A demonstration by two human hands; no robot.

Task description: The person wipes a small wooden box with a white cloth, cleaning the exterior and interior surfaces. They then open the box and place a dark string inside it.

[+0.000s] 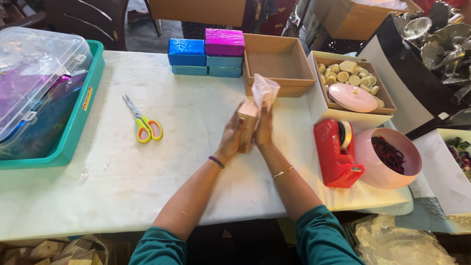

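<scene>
Between my two hands a small tan box (pixel 248 122) stands on its edge on the white table (pixel 147 162). My left hand (pixel 230 137) presses its left face and my right hand (pixel 264 128) presses its right side. Thin pale pink paper (pixel 265 91) sticks up from the top of the box, pinched by my right fingers.
Yellow-and-orange scissors (pixel 143 122) lie to the left. Blue and magenta foil-wrapped boxes (pixel 208 53) are stacked at the back, next to an open brown box (pixel 277 64). A red tape dispenser (pixel 336 152), a pink bowl (pixel 390 159) and a box of round pieces (pixel 351 78) sit right. A teal tray (pixel 73 127) lies left.
</scene>
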